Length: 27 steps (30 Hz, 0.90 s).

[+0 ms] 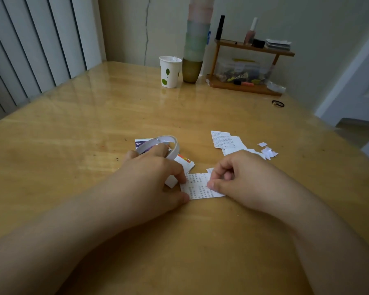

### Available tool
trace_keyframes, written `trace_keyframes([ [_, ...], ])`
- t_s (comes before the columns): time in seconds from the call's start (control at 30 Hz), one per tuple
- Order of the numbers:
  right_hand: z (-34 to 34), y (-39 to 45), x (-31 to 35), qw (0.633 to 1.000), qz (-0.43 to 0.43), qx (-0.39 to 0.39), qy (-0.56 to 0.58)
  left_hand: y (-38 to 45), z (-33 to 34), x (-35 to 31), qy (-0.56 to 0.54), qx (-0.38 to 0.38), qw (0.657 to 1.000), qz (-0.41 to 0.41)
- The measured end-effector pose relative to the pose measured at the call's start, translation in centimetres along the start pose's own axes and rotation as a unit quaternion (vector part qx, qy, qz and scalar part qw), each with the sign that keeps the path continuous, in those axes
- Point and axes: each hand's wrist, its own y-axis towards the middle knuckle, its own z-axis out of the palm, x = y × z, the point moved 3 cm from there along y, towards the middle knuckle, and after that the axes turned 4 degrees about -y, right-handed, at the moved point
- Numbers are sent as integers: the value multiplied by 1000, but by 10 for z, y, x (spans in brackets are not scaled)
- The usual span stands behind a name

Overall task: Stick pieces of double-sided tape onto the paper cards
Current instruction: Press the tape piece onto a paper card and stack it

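Head view: both hands pin paper card [197, 186], long axis left-right.

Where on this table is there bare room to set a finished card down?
Bare wood lies left of the tape roll and between the paper cup and the printed cards. It is crowded around both hands and the paper scraps.

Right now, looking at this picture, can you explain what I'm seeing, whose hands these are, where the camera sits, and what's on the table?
This is one picture from a camera worn on a person's head, looking down at their own bare hands; there is no machine. The left hand holds a roll of tape and steadies a printed paper card on the wooden table. The right hand pinches at the card's right edge. More cards and paper scraps lie beyond. A paper cup stands farther back.
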Motion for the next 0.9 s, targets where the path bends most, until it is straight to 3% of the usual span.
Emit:
trace_keyframes([
  [0.2, 20, 4, 23, 997, -68, -12, 24, 2, 1, 0, 4, -11, 999, 33],
  [0.4, 3, 1, 2, 1000, -6, 22, 8, 3, 2, 4, -2, -9, 999, 37],
  [0.6, 21, 7, 21, 998, -64, -19, 17, 5, 3, 4, 7, -23, 998, 59],
  [0.9, 14, 8, 10, 998, -50, -22, 38, 5, 4, 5, 12, -33, 997, 72],
])
